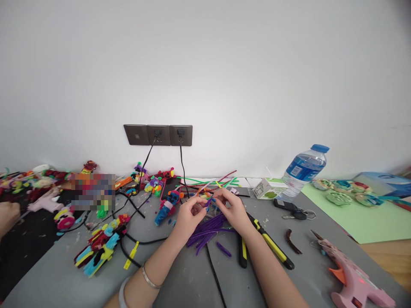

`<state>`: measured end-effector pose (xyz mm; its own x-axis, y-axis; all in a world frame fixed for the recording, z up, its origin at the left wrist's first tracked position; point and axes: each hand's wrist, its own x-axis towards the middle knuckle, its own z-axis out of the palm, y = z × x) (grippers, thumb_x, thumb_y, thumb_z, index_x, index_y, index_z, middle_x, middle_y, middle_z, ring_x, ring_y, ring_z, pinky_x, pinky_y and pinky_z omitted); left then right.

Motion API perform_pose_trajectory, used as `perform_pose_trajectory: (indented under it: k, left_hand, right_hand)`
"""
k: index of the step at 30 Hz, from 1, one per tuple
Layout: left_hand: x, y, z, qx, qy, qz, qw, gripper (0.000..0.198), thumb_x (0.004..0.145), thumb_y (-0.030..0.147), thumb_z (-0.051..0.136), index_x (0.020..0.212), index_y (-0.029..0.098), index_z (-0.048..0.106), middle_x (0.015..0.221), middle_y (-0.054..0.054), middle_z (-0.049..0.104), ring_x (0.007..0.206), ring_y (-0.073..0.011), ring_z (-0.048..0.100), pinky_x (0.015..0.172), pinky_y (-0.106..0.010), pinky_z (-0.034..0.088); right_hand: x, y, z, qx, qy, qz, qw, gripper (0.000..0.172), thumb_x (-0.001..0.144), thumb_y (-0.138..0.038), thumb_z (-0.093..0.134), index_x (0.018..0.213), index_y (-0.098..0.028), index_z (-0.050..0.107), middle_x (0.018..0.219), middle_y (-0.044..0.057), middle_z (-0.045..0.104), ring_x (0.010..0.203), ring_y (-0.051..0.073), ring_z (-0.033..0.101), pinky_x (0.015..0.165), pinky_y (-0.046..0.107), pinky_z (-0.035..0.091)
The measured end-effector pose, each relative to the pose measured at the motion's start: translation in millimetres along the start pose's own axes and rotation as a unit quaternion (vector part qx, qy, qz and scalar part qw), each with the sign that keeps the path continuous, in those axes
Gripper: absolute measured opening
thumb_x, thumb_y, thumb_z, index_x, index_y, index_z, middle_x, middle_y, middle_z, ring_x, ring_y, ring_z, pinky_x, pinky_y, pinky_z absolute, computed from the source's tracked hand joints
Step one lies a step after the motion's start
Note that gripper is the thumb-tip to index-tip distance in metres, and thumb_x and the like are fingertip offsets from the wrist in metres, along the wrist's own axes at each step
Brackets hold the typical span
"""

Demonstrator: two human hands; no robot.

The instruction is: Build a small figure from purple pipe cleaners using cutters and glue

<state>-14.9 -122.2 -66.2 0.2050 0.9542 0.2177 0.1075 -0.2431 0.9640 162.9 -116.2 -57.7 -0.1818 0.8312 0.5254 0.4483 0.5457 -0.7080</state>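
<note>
In the middle of the table, my left hand (192, 212) pinches a short purple pipe cleaner (208, 201) between thumb and fingers. Its other end is in the closed fingertips of my right hand (230, 207), so both hands hold the same piece. Below them lies a bundle of purple pipe cleaners (207, 233), with a short twisted purple piece (224, 249) beside it. Under my right forearm, partly hidden, are tools with yellow-and-black handles (272, 246). A blue-and-red pipe-cleaner figure (168, 208) lies left of my left hand.
A pink glue gun (356, 273) lies at right, near car keys (295, 210). Behind stand a water bottle (303, 171) and a drink carton (269, 188). Black cables (150, 241) cross the table at left, among colourful pipe-cleaner figures (101, 248). Another person's hand (8, 217) is at far left.
</note>
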Motion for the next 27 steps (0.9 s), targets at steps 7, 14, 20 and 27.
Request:
perform_pose_trajectory:
  k: [7, 14, 20, 27]
  left_hand:
    - [0.2, -2.2, -0.7, 0.016, 0.001, 0.022, 1.000, 0.019, 0.076, 0.017, 0.060, 0.091, 0.016, 0.071, 0.088, -0.006, 0.067, 0.066, -0.0130, 0.057, 0.058, -0.023, 0.045]
    - [0.7, -4.1, -2.6, 0.030, 0.006, 0.029, 0.999, 0.019, 0.076, 0.019, 0.059, 0.090, 0.017, 0.072, 0.086, -0.006, 0.066, 0.066, -0.0138, 0.057, 0.059, -0.024, 0.044]
    - [3.5, -4.0, -6.4, 0.041, 0.026, 0.019, 0.999, 0.014, 0.075, 0.019, 0.062, 0.084, 0.017, 0.072, 0.077, -0.004, 0.068, 0.061, -0.0127, 0.054, 0.056, -0.022, 0.041]
    - [4.0, -2.6, -7.4, 0.041, 0.024, 0.041, 0.998, 0.012, 0.076, 0.019, 0.061, 0.082, 0.017, 0.072, 0.082, -0.004, 0.067, 0.062, -0.0121, 0.055, 0.056, -0.022, 0.041]
  right_hand:
    - [-0.1, 1.6, 0.5, 0.004, -0.006, 0.001, 1.000, 0.009, 0.091, -0.018, 0.050, 0.087, -0.021, 0.057, 0.076, 0.001, 0.056, 0.063, 0.015, 0.048, 0.059, 0.027, 0.038]
    - [-0.8, 2.2, 0.1, 0.010, -0.008, 0.002, 1.000, 0.009, 0.091, -0.017, 0.050, 0.087, -0.021, 0.057, 0.075, 0.001, 0.054, 0.063, 0.015, 0.046, 0.059, 0.027, 0.037]
    - [-0.8, 0.0, 0.6, 0.013, -0.004, -0.006, 1.000, 0.009, 0.091, -0.017, 0.051, 0.087, -0.021, 0.057, 0.077, 0.001, 0.055, 0.064, 0.015, 0.047, 0.059, 0.027, 0.037]
    - [-0.2, 0.0, 0.6, 0.015, -0.002, -0.008, 1.000, 0.009, 0.091, -0.016, 0.051, 0.086, -0.021, 0.057, 0.075, 0.001, 0.054, 0.063, 0.015, 0.046, 0.058, 0.027, 0.036]
